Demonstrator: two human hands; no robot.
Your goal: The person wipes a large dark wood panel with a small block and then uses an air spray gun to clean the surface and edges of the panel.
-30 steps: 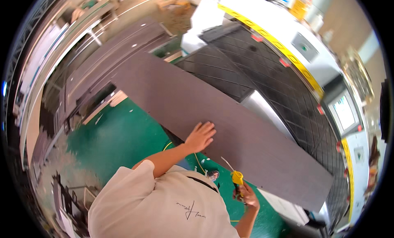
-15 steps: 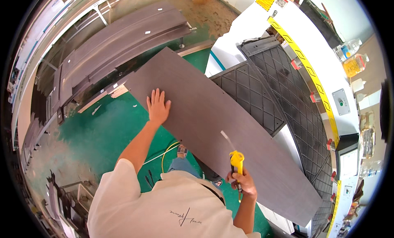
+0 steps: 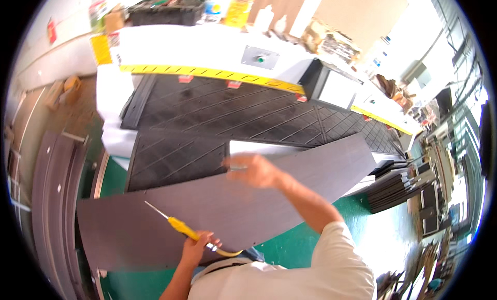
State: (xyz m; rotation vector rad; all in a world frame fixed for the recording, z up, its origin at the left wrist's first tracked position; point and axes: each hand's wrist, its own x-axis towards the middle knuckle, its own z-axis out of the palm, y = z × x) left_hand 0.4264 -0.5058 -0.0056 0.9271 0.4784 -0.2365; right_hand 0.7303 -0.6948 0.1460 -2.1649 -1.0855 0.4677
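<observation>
In my left hand (image 3: 199, 243) is a yellow air blow gun (image 3: 181, 227), my fingers closed round its handle. Its thin metal nozzle points up and left over a long grey-brown board (image 3: 316, 188). A short stretch of yellow hose (image 3: 228, 253) shows beside that hand. My right hand (image 3: 256, 170) is over the board's far edge, near a white strip of the machine bed. Motion smears its fingers, and I cannot make out whether anything is in them. The board lies across in front of me, its far edge beside the black, diamond-lined machine bed (image 3: 217, 106).
Beyond the bed runs a white machine body (image 3: 181, 46) with a yellow stripe and red clips. Bottles and a black tray (image 3: 165, 12) stand on top. More brown boards (image 3: 49, 191) lie at the left; stacked dark panels (image 3: 401, 188) are at the right. The floor is green.
My view has turned to the right, towards the machine. The air blow gun has passed from my right hand to my left, which was flat on the board. My right hand now reaches over the board.
</observation>
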